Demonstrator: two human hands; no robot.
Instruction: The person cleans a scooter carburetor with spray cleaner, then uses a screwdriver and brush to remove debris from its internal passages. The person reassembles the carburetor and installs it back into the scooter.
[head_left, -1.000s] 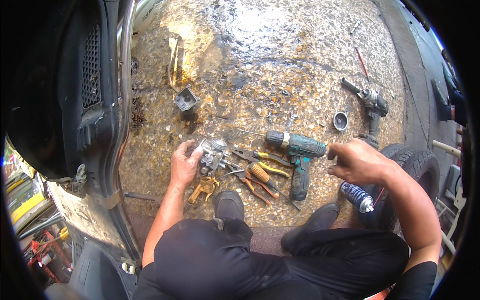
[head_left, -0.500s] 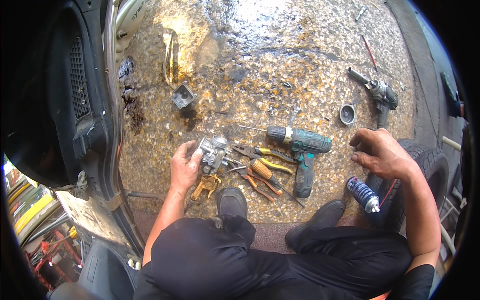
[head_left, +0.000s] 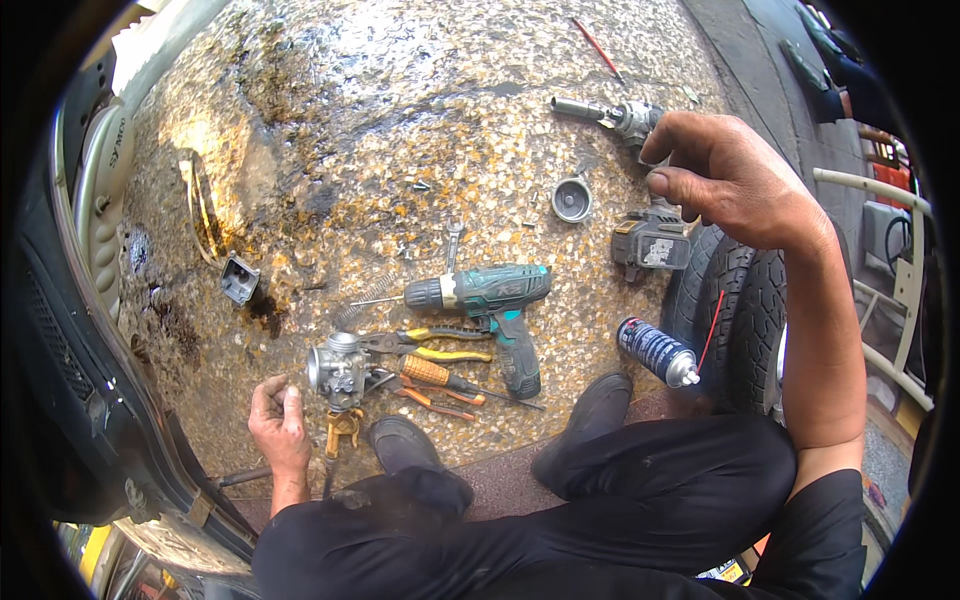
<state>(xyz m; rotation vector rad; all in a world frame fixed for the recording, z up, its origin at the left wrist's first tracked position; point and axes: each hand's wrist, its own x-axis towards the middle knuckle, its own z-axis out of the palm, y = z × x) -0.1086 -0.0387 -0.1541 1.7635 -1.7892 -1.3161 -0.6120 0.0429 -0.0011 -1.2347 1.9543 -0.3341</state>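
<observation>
A silver carburetor (head_left: 342, 372) stands on the stone-chip floor, beside a gold-coloured metal tool (head_left: 342, 428). My left hand (head_left: 280, 425) is just left of the carburetor, apart from it, with fingers loosely bent and nothing visible in them. Raised over the cordless impact wrench (head_left: 640, 122) at the right, my right hand (head_left: 735, 180) hides part of that tool. Its thumb and forefinger are apart; the other fingers curl inward, and nothing shows between them. Right of the carburetor lie yellow-and-black pliers (head_left: 445, 353), orange-handled pliers (head_left: 435, 398) and an orange-handled screwdriver (head_left: 425, 371).
A teal cordless drill (head_left: 500, 290) lies mid-floor, below a wrench (head_left: 453, 240). A round metal cup (head_left: 572, 200) and a square metal bowl (head_left: 240, 280) sit farther off. A spray can (head_left: 655, 352) leans near tyres (head_left: 735, 290). A vehicle panel (head_left: 100, 400) borders the left.
The view has swung right, shifting the floor items leftward. My left hand has come away from the carburetor. My right hand has moved out from near the tyres to over the impact wrench.
</observation>
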